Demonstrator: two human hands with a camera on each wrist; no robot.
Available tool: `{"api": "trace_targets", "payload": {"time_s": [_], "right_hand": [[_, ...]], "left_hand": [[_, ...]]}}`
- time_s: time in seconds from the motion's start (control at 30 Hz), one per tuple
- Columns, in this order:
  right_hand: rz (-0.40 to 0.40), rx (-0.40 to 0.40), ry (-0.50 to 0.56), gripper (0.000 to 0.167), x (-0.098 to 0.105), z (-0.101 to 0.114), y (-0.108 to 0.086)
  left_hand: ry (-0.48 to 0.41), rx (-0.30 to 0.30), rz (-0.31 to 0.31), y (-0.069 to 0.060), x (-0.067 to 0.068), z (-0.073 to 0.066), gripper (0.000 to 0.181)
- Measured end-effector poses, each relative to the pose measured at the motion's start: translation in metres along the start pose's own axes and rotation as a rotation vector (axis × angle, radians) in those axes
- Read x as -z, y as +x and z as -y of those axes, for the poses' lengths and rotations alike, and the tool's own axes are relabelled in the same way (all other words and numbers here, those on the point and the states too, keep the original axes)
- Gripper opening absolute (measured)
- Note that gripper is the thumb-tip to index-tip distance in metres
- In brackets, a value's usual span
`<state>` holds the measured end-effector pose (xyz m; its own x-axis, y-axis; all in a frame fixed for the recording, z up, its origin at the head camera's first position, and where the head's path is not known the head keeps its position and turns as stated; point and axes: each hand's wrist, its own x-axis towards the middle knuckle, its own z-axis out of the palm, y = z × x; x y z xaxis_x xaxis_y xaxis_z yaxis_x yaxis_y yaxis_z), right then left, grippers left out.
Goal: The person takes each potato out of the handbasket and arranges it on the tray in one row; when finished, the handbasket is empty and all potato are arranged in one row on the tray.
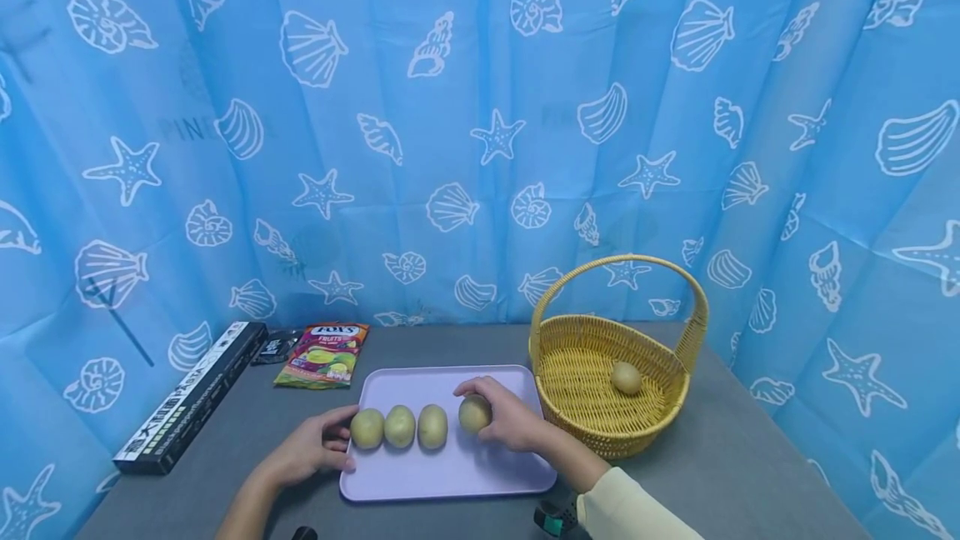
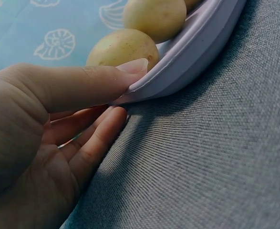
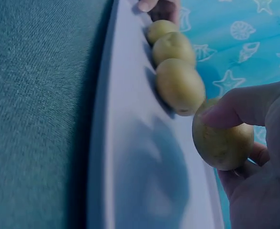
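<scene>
In the head view, a lilac tray [image 1: 450,477] carries a row of potatoes: one at the left [image 1: 367,428], one in the middle [image 1: 400,426] and one at the right [image 1: 432,427]. My right hand [image 1: 513,422] grips another potato [image 3: 221,140] over the tray's right half; its shadow falls on the tray in the right wrist view. At the tray's left rim, my left hand [image 1: 307,447] pinches the edge, thumb [image 2: 106,81] on top and fingertips low against the rim. A yellow wicker basket [image 1: 600,436] with a tall handle holds one potato [image 1: 626,377].
The basket stands just right of the tray. Back left lie a Fox's candy bag [image 1: 324,355], a small black packet [image 1: 277,347] and a long black-and-white box [image 1: 191,398]. A blue shell-patterned curtain [image 1: 480,148] hangs behind the grey tabletop [image 1: 750,473].
</scene>
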<state>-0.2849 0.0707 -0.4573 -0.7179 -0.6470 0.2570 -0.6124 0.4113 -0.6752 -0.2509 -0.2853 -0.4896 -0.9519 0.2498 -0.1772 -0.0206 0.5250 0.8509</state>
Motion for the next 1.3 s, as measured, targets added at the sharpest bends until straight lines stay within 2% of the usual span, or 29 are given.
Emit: {"api": "trace_targets", "payload": {"time_s": [0.27,0.43,0.67,0.9,1.1,1.3], "right_hand": [[0.081,-0.017,0.043,0.072,-0.014,-0.008,0.008],[0.096,-0.042,0.051,0.072,-0.016,-0.009,0.01],[0.118,-0.006,0.049,0.074,-0.017,-0.009,0.012],[0.12,-0.013,0.057,0.079,-0.014,-0.01,0.01],[0.088,0.004,0.081,0.076,-0.001,-0.003,0.004],[0.054,0.083,0.089,0.065,0.027,0.012,-0.005]], "left_hand": [[0.005,-0.011,0.0,0.002,-0.001,-0.002,0.09],[0.0,-0.019,0.001,0.0,0.0,-0.002,0.091],[0.019,-0.032,0.003,0.0,0.001,-0.001,0.089],[0.017,-0.021,0.0,0.0,0.0,0.0,0.089],[0.016,-0.006,-0.011,0.002,-0.001,0.0,0.089],[0.015,-0.025,-0.001,0.001,0.001,0.002,0.09]]}}
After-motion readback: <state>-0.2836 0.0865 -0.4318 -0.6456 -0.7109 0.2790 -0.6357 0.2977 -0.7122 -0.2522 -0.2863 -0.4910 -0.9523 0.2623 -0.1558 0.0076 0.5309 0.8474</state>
